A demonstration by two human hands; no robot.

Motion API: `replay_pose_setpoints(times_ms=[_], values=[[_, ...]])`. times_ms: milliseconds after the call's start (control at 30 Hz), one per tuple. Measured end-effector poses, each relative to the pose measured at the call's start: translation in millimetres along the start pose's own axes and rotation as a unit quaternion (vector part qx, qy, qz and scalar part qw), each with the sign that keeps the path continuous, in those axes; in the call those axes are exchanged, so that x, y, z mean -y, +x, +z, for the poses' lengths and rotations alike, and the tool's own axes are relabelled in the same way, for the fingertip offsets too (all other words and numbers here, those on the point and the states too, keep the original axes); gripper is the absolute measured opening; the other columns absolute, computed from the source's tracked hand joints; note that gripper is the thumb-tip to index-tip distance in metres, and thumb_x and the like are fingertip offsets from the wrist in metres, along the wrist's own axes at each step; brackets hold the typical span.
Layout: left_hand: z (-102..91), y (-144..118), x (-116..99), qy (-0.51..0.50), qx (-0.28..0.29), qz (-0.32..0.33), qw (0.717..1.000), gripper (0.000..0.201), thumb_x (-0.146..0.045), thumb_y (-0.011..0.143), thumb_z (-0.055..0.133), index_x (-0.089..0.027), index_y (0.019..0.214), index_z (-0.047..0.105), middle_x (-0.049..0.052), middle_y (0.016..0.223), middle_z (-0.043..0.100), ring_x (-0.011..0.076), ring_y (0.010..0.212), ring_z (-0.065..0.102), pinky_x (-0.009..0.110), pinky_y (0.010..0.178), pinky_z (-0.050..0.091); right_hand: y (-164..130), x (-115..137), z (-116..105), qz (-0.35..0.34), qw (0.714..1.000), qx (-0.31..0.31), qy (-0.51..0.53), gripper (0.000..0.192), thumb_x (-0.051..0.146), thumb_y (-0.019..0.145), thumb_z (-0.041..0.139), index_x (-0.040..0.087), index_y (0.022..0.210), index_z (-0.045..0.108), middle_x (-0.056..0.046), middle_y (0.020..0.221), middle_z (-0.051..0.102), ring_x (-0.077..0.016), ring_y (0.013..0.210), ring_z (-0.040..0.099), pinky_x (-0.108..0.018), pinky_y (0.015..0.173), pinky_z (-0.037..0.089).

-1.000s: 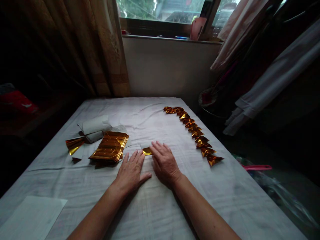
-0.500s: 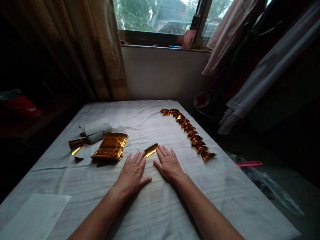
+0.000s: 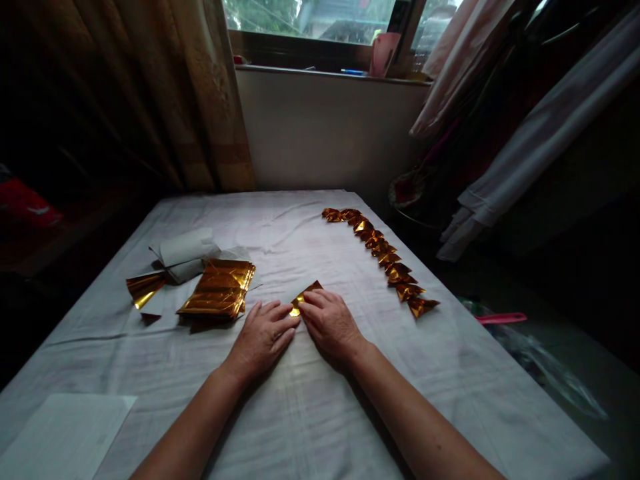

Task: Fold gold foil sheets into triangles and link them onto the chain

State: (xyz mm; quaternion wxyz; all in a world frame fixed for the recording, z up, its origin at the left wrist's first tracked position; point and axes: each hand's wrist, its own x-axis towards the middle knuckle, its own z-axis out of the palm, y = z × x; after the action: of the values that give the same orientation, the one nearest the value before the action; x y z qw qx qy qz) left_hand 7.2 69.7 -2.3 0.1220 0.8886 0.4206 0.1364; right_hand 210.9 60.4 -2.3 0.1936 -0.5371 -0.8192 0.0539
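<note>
Left hand (image 3: 263,337) and right hand (image 3: 330,323) knuckles-up, fingertips together pinching small folded gold foil piece (image 3: 305,297), just right of flat gold foil stack (image 3: 217,297).

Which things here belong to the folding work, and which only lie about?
In the work:
left hand and right hand, both on the gold paper piece
stack of gold sheets
row of folded gold pieces

Lying about:
white paper roll
white sheet
pink cup on the windowsill
</note>
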Motion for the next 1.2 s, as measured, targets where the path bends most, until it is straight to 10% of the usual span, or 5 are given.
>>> replay_pose_setpoints(times_ms=[467,733,1200], values=[[15.6,5,5,-0.033,-0.105,-0.056,0.992,0.025,-0.026,0.093,0.055,-0.022,0.116,0.063,0.006,0.114,0.071,0.0223,0.112,0.062,0.044,0.108,0.042,12,-3,4,0.004,0.998,0.021,0.057,0.024,0.033,0.09,0.064,0.025,0.112,0.068,-0.005,0.126,0.066,-0.0226,0.114,0.058,-0.038,0.099,0.042],[-4.2,30,-2,0.085,-0.021,-0.02,0.996,0.013,-0.031,0.093,0.058,-0.022,0.096,0.067,0.004,0.095,0.071,0.0235,0.093,0.064,0.038,0.084,0.048,13,-11,13,0.02,0.992,-0.043,0.12,0.022,0.026,0.089,0.064,0.024,0.11,0.069,-0.005,0.119,0.069,-0.0209,0.111,0.059,-0.036,0.098,0.043],[14.2,25,15,0.039,-0.138,-0.008,0.99,0.017,-0.03,0.097,0.052,-0.021,0.093,0.065,0.004,0.097,0.069,0.0219,0.091,0.061,0.036,0.083,0.047,17,-14,21,0.016,0.988,-0.093,0.122,0.008,0.021,0.091,0.064,0.025,0.09,0.071,-0.003,0.106,0.072,-0.0208,0.1,0.061,-0.037,0.086,0.043]])
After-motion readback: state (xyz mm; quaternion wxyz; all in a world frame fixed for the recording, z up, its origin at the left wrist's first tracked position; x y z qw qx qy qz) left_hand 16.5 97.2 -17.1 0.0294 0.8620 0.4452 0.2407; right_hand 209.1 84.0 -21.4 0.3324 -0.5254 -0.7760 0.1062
